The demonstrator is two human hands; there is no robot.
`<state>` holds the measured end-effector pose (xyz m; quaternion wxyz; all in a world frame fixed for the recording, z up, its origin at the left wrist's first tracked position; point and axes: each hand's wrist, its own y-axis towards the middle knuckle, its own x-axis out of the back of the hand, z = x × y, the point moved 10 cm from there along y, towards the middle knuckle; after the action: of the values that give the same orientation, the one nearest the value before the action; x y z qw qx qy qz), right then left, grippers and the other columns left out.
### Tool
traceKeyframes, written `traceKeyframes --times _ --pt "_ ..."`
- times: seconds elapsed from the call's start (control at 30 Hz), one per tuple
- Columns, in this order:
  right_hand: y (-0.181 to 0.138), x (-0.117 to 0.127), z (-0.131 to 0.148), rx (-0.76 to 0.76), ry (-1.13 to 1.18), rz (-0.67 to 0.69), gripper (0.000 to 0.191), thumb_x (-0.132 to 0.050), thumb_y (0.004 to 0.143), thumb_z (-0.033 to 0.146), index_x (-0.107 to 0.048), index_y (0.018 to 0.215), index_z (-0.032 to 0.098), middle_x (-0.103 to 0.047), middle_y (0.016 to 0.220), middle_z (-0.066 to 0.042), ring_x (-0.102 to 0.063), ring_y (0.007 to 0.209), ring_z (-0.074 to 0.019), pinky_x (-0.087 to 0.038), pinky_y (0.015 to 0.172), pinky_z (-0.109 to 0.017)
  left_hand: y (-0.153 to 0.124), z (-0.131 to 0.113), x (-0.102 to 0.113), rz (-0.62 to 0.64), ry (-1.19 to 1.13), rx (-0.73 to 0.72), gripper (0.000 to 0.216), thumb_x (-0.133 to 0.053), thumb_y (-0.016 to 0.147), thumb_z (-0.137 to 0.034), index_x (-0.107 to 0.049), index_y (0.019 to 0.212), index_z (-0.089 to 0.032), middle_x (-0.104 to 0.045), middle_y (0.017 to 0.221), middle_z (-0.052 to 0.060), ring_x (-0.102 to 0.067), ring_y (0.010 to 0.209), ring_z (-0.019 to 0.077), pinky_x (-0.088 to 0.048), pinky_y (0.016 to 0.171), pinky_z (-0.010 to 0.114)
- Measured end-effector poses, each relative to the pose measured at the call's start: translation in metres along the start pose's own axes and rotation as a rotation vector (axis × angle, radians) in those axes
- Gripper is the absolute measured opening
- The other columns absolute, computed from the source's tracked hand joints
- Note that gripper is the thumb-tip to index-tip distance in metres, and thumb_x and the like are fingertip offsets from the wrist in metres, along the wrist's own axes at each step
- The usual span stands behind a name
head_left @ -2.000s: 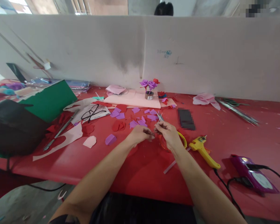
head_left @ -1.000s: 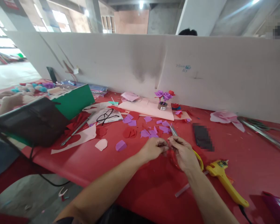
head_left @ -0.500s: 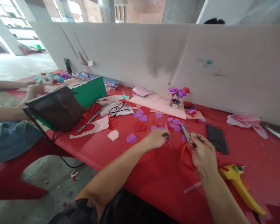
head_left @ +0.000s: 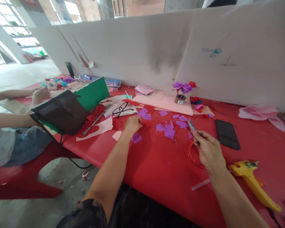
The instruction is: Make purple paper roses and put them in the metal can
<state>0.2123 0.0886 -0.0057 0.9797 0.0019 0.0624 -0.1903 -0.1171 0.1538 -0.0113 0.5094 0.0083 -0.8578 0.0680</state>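
My right hand (head_left: 210,147) grips a pair of scissors (head_left: 191,124) by the pivot end, metal blades pointing up and away. Their red handle loops hang below the palm. Over on the left, my left hand (head_left: 132,124) is low over the red table with fingertips pressed together. Whatever it may hold is hidden. Red paper pieces (head_left: 146,125) lie by its fingertips. Beside its wrist are a purple paper piece (head_left: 136,138) and a pale pink one (head_left: 116,135). Several purple paper pieces (head_left: 169,133) are scattered between my two hands.
A yellow glue gun (head_left: 254,180) and a black phone (head_left: 227,134) lie at right. Purple paper roses (head_left: 182,86) stand in a tape roll (head_left: 180,100) at the back. Glasses (head_left: 123,109) rest on white paper. A brown bag (head_left: 61,111) and another person's arm (head_left: 11,120) are left.
My left hand has moved left from the purple pieces to the red ones, and purple pieces now show where it was. My right hand still holds the scissors. The view has shifted slightly.
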Motion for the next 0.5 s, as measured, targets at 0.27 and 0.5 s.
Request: traceKeyframes --times 0.27,0.5 --pt "0.004 0.009 0.004 0.030 0.040 -0.042 0.031 -0.081 0.050 0.040 -0.068 0.067 0.018 -0.053 0.055 0.004 -0.040 0.048 -0.0066 -0.029 0.044 -0.021 0.003 0.006 0.005 -0.041 -0.022 -0.014 0.010 -0.066 0.070 -0.018 -0.067 0.080 -0.016 -0.070 0.086 0.008 -0.062 0.081 0.0189 -0.044 0.073 0.028" --pt "0.012 0.022 0.007 0.127 -0.119 -0.075 0.027 -0.074 0.060 0.044 -0.069 0.069 0.018 -0.057 0.057 0.003 -0.046 0.053 -0.0109 -0.036 0.053 -0.025 0.005 0.006 0.007 -0.039 -0.070 -0.010 0.027 -0.064 0.070 -0.015 -0.067 0.096 -0.017 -0.071 0.091 0.007 -0.063 0.084 0.0185 -0.043 0.071 0.025"
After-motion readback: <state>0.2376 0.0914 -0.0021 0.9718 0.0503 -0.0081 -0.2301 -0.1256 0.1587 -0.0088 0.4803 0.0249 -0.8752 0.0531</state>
